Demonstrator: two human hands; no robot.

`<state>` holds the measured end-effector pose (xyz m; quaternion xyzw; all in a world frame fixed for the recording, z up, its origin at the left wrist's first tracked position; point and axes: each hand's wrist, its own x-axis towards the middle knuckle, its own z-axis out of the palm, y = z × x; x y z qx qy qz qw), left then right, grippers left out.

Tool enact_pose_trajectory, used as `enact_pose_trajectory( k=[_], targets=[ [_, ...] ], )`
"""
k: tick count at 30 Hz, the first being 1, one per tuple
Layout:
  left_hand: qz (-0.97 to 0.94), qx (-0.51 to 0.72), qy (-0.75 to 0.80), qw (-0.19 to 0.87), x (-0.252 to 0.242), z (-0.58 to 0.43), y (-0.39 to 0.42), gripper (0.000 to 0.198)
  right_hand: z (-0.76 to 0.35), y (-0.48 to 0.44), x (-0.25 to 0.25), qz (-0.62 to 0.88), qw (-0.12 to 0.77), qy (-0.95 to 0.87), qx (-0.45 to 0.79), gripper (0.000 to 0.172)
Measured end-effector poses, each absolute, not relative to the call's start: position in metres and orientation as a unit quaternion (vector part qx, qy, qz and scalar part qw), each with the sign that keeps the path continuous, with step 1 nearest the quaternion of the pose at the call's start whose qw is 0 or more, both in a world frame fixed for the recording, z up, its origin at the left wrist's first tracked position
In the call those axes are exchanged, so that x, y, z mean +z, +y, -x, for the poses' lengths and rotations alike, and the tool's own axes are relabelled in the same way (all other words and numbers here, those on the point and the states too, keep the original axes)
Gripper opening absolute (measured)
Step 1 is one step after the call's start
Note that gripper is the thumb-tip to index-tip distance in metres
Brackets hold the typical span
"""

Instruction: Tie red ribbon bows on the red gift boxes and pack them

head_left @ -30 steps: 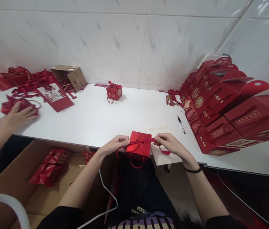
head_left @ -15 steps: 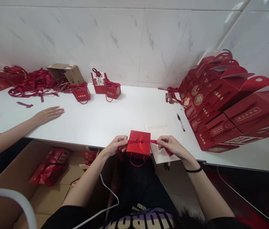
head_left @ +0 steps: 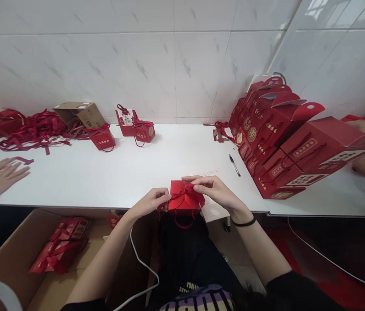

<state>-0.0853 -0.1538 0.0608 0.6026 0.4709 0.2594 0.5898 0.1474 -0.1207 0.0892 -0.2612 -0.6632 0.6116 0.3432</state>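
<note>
A small red gift box (head_left: 177, 186) sits at the table's front edge, with a red cord handle hanging from its near side. Dark red ribbon (head_left: 198, 195) crosses its top, looped near the middle. At the box's left side, my left hand (head_left: 152, 201) is closed, thumb and fingers pinching the ribbon's left end. My right hand (head_left: 216, 190) is over the box's right part, pinching the ribbon loop between thumb and fingers. Partly under my right hand lies a sheet of paper (head_left: 214, 211) with handwriting.
Stacked red gift boxes (head_left: 276, 147) stand at the right, with a pen (head_left: 234, 165) beside them. Loose ribbons (head_left: 39, 125), a small cardboard box (head_left: 83, 114) and red boxes line the wall. Another person's hands (head_left: 2, 175) rest at far left. Below is a large carton (head_left: 7, 242).
My right hand has moved left over the box, and the ribbon it held out straight is now looped on top. The other person's hand has drawn left. The view has shifted.
</note>
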Motion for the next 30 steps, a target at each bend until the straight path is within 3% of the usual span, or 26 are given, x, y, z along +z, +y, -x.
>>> enact_pose_trajectory(
  k=[6,10,16,22,27,30],
  targets=[
    [-0.648,0.189,0.495,0.547,0.093,0.087,-0.155,0.027,-0.128,-0.124,0.07,0.321,0.381,-0.66,0.563,0.025],
    [-0.698,0.181,0.522,0.456,0.105,0.082,-0.158,0.024,-0.127,-0.127,0.066,0.331,0.418,-0.674,0.512,0.023],
    [-0.745,0.143,0.535,0.371,0.103,0.07,-0.158,0.018,-0.152,-0.126,0.07,0.325,0.423,-0.58,0.615,0.044],
    [-0.723,0.174,0.543,0.391,0.085,0.059,-0.16,0.015,-0.174,-0.127,0.068,0.405,0.398,-0.573,0.591,0.051],
    [-0.697,0.213,0.53,0.433,0.075,0.058,-0.161,0.015,-0.196,-0.121,0.062,0.495,0.456,-0.552,0.492,0.061],
    [-0.686,0.235,0.521,0.449,0.072,0.058,-0.161,0.015,-0.202,-0.118,0.06,0.57,0.365,-0.596,0.432,0.061]
  ],
)
